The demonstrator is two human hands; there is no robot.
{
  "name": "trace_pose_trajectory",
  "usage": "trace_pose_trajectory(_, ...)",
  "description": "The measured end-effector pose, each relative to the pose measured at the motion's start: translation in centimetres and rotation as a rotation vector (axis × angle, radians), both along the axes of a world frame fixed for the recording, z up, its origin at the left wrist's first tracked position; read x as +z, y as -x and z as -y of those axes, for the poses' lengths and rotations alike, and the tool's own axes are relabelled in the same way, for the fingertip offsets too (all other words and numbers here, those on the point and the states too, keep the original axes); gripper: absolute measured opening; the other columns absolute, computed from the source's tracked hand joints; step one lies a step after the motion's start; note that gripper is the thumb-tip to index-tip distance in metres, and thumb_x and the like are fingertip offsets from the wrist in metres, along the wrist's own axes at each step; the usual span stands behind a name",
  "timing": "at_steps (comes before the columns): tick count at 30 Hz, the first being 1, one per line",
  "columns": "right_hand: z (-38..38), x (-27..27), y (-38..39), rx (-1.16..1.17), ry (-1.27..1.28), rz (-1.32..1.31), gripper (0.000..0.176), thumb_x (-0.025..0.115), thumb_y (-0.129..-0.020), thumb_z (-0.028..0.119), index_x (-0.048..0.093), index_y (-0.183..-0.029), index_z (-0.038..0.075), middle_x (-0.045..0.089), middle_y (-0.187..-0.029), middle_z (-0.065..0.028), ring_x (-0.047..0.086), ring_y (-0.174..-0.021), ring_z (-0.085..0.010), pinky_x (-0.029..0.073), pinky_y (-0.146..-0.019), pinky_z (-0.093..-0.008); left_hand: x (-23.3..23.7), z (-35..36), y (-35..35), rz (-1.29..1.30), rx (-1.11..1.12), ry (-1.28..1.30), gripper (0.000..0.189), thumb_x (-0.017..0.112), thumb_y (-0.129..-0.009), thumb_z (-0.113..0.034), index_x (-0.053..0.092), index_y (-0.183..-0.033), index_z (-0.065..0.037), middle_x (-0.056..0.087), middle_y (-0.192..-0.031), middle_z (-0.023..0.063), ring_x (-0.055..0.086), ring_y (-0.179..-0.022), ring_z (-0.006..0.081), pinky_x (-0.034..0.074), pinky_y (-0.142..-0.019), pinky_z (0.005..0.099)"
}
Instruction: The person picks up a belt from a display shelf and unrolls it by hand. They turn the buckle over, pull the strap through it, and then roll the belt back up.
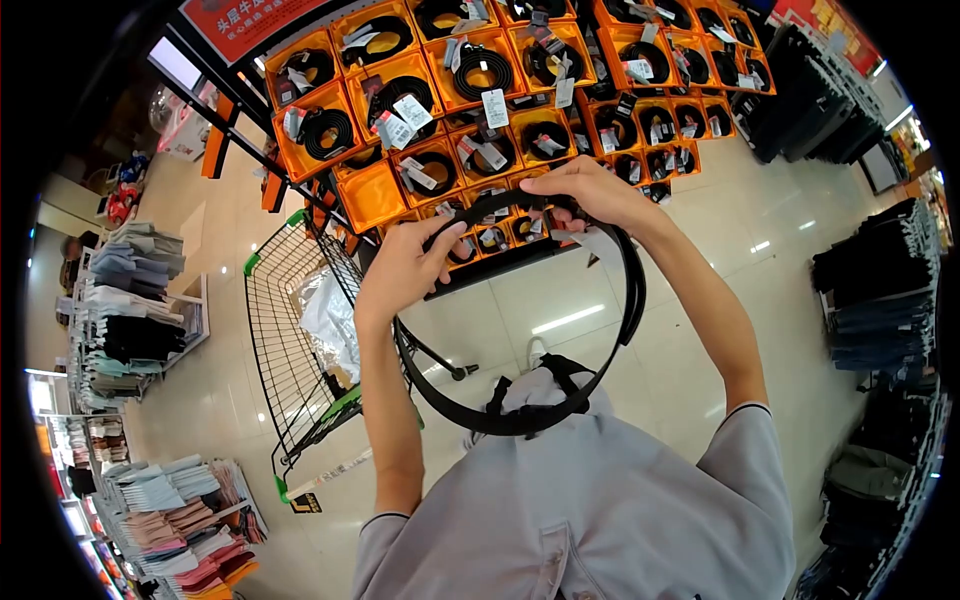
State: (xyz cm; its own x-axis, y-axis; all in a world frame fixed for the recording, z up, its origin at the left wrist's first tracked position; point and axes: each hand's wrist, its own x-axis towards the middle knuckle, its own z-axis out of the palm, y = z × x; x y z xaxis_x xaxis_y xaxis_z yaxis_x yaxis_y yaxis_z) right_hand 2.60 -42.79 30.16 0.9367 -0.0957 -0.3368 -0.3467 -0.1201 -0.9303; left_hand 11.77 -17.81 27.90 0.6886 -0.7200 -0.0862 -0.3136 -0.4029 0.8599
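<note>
A black belt [530,420] hangs in a wide loop between my two hands, in front of my chest. My left hand [405,265] grips the loop at its upper left, fingers curled around the strap. At the upper right my right hand [585,195] pinches the belt near its buckle end, which the fingers partly hide. A pale tag [600,245] dangles just below my right hand. Behind the hands stands a rack of orange boxes [370,198] holding coiled black belts with paper tags; the box nearest my left hand shows its bare lining.
A shopping cart [300,400] with a silvery-white plastic package [335,315] stands at my left. Folded clothes [180,500] lie on shelves farther left. Dark trousers [870,320] hang along the right side. A red sign [240,25] tops the rack.
</note>
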Motion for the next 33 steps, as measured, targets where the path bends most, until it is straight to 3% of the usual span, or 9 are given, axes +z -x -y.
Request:
trace_pose_trajectory(4, 2.1, -0.9, -0.6, 0.093, 0.033, -0.019, 0.041, 0.064, -0.095, 0.036, 0.07, -0.081, -0.002, 0.05, -0.052, -0.0006, 0.045, -0.043, -0.0085, 0.03, -0.042, -0.0237, 1.2, 1.2, -1.7, -0.066, -0.211, -0.077, 0.031, 0.056, -0.101, -0.023, 0.068, -0.095, 0.005, 0.07, -0.077, 0.0069, 0.062, -0.053, 0.0109, 0.051, -0.046, 0.0255)
trace_pose_trajectory(10, 2.9, -1.9, -0.1, 0.287, 0.033, -0.003, 0.038, 0.066, -0.094, 0.037, 0.074, -0.081, 0.002, 0.052, -0.055, 0.0002, 0.048, -0.048, -0.0065, 0.033, -0.044, -0.0228, 1.1, 5.6, -1.3, -0.163, -0.371, -0.072, 0.028, 0.058, -0.099, -0.021, 0.069, -0.1, 0.004, 0.071, -0.079, 0.0067, 0.064, -0.059, 0.01, 0.053, -0.05, 0.0247)
trace_pose_trajectory(14, 4.1, -2.2, 0.0, 0.21, 0.005, -0.014, 0.038, 0.067, -0.094, 0.036, 0.074, -0.083, 0.0, 0.052, -0.056, -0.0002, 0.045, -0.047, -0.0068, 0.033, -0.044, -0.0226, 0.2, 6.8, -1.4, -0.08, -0.38, -0.026, 0.026, 0.06, -0.099, -0.021, 0.07, -0.1, 0.003, 0.069, -0.073, 0.0054, 0.064, -0.059, 0.0102, 0.052, -0.054, 0.0244)
trace_pose_trajectory(16, 4.7, -2.3, -0.2, 0.156, -0.021, -0.017, 0.04, 0.067, -0.094, 0.037, 0.074, -0.082, -0.001, 0.051, -0.055, -0.0002, 0.045, -0.046, -0.007, 0.032, -0.044, -0.0227, -0.1, 7.1, -1.9, 0.289, -0.354, -0.067, 0.025, 0.064, -0.096, -0.02, 0.07, -0.101, 0.004, 0.069, -0.074, 0.0076, 0.065, -0.06, 0.0124, 0.052, -0.058, 0.0261)
trace_pose_trajectory(18, 5.0, -2.0, -0.1, 0.13, -0.021, -0.028, 0.04, 0.067, -0.094, 0.037, 0.074, -0.083, -0.001, 0.051, -0.055, -0.0003, 0.044, -0.045, -0.0071, 0.032, -0.044, -0.0231, 0.2, 7.6, -1.6, 0.286, -0.296, -0.071, 0.024, 0.065, -0.095, -0.019, 0.07, -0.101, 0.004, 0.07, -0.075, 0.0093, 0.067, -0.063, 0.0141, 0.054, -0.06, 0.0273)
trace_pose_trajectory(20, 5.5, -2.0, -0.3, 0.143, -0.018, -0.031, 0.039, 0.068, -0.093, 0.038, 0.074, -0.084, 0.0, 0.052, -0.055, -0.0002, 0.045, -0.046, -0.007, 0.033, -0.044, -0.0231, 0.6, 8.2, -1.3, 0.271, -0.265, -0.04, 0.025, 0.064, -0.093, -0.019, 0.071, -0.101, 0.003, 0.066, -0.07, 0.0186, 0.057, -0.056, 0.027, 0.048, -0.061, 0.0365)
trace_pose_trajectory(27, 6.5, -2.8, -0.8, 0.28, 0.039, -0.017, 0.037, 0.07, -0.092, 0.038, 0.076, -0.097, 0.001, 0.056, -0.06, -0.0001, 0.048, -0.051, -0.0065, 0.035, -0.047, -0.0223, -0.4, 9.7, -1.7, 0.155, -0.344, 0.001, 0.024, 0.062, -0.094, -0.018, 0.069, -0.094, 0.005, 0.068, -0.069, 0.0164, 0.071, -0.066, 0.0242, 0.051, -0.06, 0.0343)
trace_pose_trajectory(30, 6.8, -3.3, -0.8, 0.263, 0.029, 0.011, 0.036, 0.071, -0.091, 0.038, 0.075, -0.095, 0.002, 0.052, -0.056, 0.0019, 0.045, -0.049, -0.0052, 0.033, -0.049, -0.0225, -0.1, 9.9, -1.9, 0.164, -0.333, -0.005, 0.023, 0.063, -0.094, -0.018, 0.071, -0.097, 0.003, 0.068, -0.07, 0.0159, 0.068, -0.061, 0.0247, 0.051, -0.06, 0.0341)
trace_pose_trajectory(33, 7.3, -3.5, -1.0, 0.255, 0.038, 0.089, 0.041, 0.075, -0.089, 0.033, 0.073, -0.114, 0.0, 0.056, -0.061, -0.0003, 0.047, -0.052, -0.0053, 0.035, -0.049, -0.0234, -0.2, 9.7, -2.4, 0.247, -0.334, -0.004, 0.022, 0.064, -0.093, -0.019, 0.072, -0.1, 0.001, 0.068, -0.07, 0.0155, 0.063, -0.057, 0.0253, 0.05, -0.059, 0.0343)
